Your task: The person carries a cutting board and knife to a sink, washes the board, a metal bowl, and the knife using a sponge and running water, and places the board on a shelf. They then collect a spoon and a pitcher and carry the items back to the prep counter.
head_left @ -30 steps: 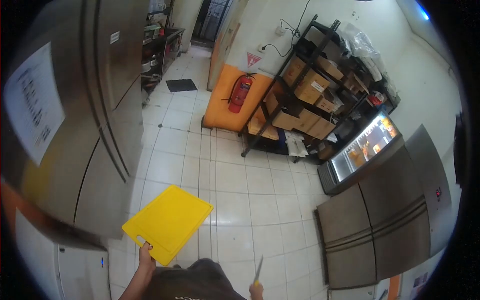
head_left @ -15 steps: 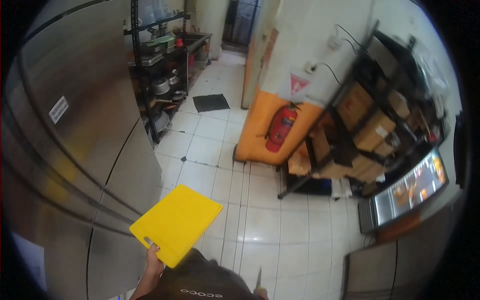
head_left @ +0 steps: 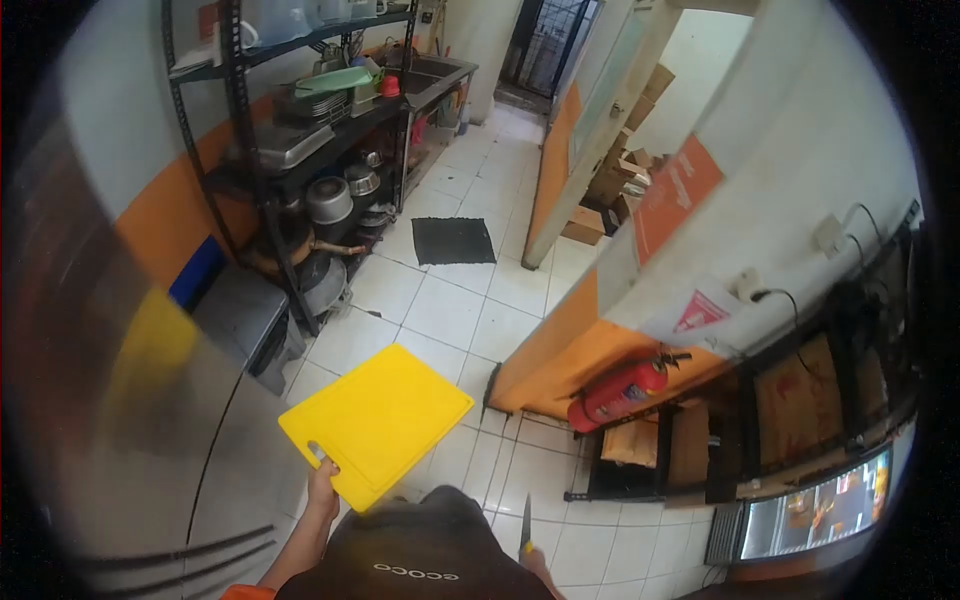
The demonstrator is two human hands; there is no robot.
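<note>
My left hand point(head_left: 323, 482) is closed on the handle slot of a yellow cutting board point(head_left: 378, 425), which is held out in front of my body. The board's face is bare and tilted up toward me. Low on the right, my right hand point(head_left: 536, 561) grips a knife point(head_left: 527, 525) by its yellowish handle, the blade pointing forward. A dark apron point(head_left: 420, 550) with white lettering covers my front between the two hands.
On the left stand a steel cabinet point(head_left: 130, 430) and a black shelf rack point(head_left: 270, 180) with pots and trays. A sink point(head_left: 430, 75) lies beyond. A dark mat point(head_left: 453, 241) is on the tiled floor. Ahead to the right, a fire extinguisher point(head_left: 620, 393) hangs on a wall corner.
I have moved forward along the floor. The rack and mat are nearer, a doorway with boxes has come into view, and the extinguisher has shifted lower right. Both hands keep their holds.
</note>
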